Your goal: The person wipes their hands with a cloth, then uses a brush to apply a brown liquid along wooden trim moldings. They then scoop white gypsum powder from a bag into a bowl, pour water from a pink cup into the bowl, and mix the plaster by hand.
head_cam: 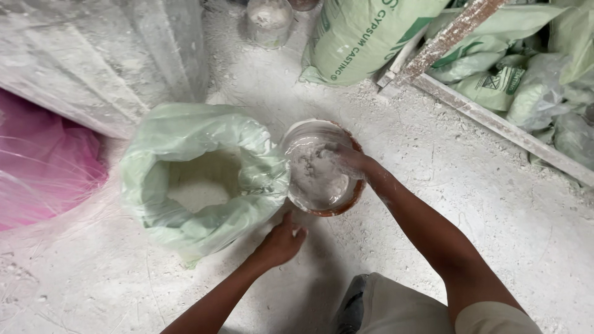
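- Beside the open green powder sack (201,179), the right hand (346,156) dips into the round bowl (322,167); its grip is blurred, can't tell.
- Left hand (281,241), fingers loosely curled, holds nothing; bracing the rim would steady mixing.

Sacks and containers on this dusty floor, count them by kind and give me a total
Open pale green plastic sack of white powder: 1
Upright closed green printed sack: 1
Round brown powder-coated bucket, right hand inside, left hand beside: 1
Clear dusty jar: 1
Total: 4, heaped sacks behind the rail excluded.
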`<action>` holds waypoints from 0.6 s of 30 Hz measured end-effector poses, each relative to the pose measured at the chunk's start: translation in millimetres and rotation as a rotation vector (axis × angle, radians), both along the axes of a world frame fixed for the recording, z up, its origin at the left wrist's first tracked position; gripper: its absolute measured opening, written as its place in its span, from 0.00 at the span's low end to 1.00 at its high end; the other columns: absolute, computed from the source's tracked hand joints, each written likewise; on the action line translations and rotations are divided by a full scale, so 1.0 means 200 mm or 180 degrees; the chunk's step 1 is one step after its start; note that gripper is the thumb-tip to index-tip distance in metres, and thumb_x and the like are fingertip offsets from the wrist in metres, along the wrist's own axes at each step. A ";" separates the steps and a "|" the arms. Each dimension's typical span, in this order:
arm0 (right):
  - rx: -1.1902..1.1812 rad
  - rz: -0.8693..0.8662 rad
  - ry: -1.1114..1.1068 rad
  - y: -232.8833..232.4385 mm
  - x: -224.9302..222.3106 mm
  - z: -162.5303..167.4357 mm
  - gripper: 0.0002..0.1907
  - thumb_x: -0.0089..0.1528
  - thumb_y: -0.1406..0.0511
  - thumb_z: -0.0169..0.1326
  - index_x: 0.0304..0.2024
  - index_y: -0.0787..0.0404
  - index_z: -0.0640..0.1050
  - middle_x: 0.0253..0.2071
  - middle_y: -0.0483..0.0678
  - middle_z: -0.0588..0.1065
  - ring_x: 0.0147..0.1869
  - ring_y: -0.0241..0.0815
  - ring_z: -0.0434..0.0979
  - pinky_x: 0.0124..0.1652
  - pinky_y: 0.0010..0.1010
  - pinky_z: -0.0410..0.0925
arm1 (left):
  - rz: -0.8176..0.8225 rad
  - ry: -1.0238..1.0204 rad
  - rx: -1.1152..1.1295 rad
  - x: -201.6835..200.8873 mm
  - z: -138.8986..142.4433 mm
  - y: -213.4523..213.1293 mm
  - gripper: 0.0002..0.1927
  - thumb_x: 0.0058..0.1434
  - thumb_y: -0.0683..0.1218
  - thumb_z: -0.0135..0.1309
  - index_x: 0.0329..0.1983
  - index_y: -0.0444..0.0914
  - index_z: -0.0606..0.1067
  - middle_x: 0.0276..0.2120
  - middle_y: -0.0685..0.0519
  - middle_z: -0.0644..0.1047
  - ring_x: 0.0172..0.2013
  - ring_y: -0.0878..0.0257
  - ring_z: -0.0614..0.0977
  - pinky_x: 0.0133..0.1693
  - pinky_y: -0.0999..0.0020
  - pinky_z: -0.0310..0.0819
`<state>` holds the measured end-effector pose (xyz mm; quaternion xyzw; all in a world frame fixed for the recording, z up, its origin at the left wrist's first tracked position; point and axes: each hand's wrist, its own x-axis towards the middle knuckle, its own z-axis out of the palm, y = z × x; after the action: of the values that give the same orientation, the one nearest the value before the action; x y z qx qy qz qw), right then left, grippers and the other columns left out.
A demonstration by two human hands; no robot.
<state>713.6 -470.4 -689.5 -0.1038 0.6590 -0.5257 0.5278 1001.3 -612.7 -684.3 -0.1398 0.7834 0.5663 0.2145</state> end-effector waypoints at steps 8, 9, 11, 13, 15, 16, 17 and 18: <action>0.1659 0.0893 0.3936 0.04 -0.15 0.05 0.14 0.66 0.58 0.55 0.50 0.56 0.82 0.49 0.49 0.79 0.51 0.45 0.80 0.55 0.41 0.72 | 0.1777 -0.0746 0.1649 -0.24 0.03 0.08 0.17 0.70 0.54 0.43 0.52 0.36 0.66 0.44 0.50 0.77 0.44 0.58 0.85 0.41 0.58 0.83; 0.1565 0.0748 0.4292 0.04 -0.16 0.04 0.13 0.67 0.59 0.54 0.50 0.57 0.81 0.48 0.49 0.79 0.49 0.44 0.79 0.54 0.39 0.71 | 0.1828 -0.0813 0.1656 -0.26 0.06 0.07 0.18 0.71 0.54 0.42 0.52 0.36 0.66 0.43 0.49 0.77 0.42 0.59 0.84 0.39 0.60 0.83; 0.1453 0.0664 0.4261 0.05 -0.19 0.01 0.12 0.68 0.61 0.51 0.49 0.58 0.80 0.45 0.49 0.78 0.46 0.42 0.78 0.50 0.35 0.71 | 0.1933 -0.0978 0.1681 -0.30 0.13 0.07 0.20 0.72 0.56 0.41 0.53 0.35 0.65 0.39 0.47 0.79 0.39 0.59 0.84 0.36 0.62 0.85; 0.1322 0.0615 0.4209 0.04 -0.20 0.01 0.11 0.69 0.63 0.48 0.48 0.59 0.79 0.42 0.48 0.78 0.43 0.40 0.77 0.47 0.32 0.71 | 0.2074 -0.1016 0.1566 -0.35 0.22 0.07 0.19 0.71 0.54 0.42 0.52 0.34 0.65 0.36 0.46 0.79 0.33 0.59 0.84 0.34 0.63 0.84; 0.1151 0.0573 0.4122 0.05 -0.18 0.06 0.11 0.70 0.65 0.45 0.47 0.60 0.78 0.40 0.48 0.77 0.40 0.38 0.76 0.44 0.28 0.70 | 0.2244 -0.1122 0.1394 -0.40 0.34 0.09 0.17 0.70 0.52 0.43 0.50 0.32 0.65 0.33 0.45 0.79 0.28 0.59 0.83 0.31 0.63 0.83; 0.0927 0.0415 0.3936 0.06 -0.16 0.11 0.11 0.70 0.66 0.43 0.46 0.61 0.77 0.38 0.48 0.77 0.39 0.36 0.76 0.42 0.26 0.70 | 0.2335 -0.1186 0.1275 -0.43 0.40 0.11 0.17 0.69 0.51 0.44 0.49 0.32 0.65 0.32 0.45 0.78 0.26 0.59 0.83 0.30 0.63 0.83; 0.0640 0.0181 0.3715 0.08 -0.14 0.17 0.11 0.71 0.67 0.42 0.46 0.61 0.77 0.37 0.48 0.77 0.37 0.35 0.75 0.41 0.25 0.70 | 0.2423 -0.1234 0.1165 -0.44 0.48 0.13 0.16 0.68 0.50 0.45 0.47 0.31 0.66 0.31 0.46 0.78 0.23 0.59 0.83 0.28 0.63 0.83; -0.0107 -0.0554 0.3054 0.10 -0.09 0.25 0.11 0.69 0.68 0.41 0.45 0.63 0.75 0.39 0.48 0.76 0.37 0.34 0.75 0.31 0.19 0.70 | 0.2483 -0.1241 0.1014 -0.45 0.56 0.15 0.16 0.68 0.50 0.46 0.45 0.30 0.66 0.29 0.45 0.77 0.21 0.59 0.81 0.25 0.62 0.80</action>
<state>694.9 -450.8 -639.3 -0.2875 0.8256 -0.4713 0.1168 911.5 -583.3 -572.2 -0.4933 0.5206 0.6810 0.1476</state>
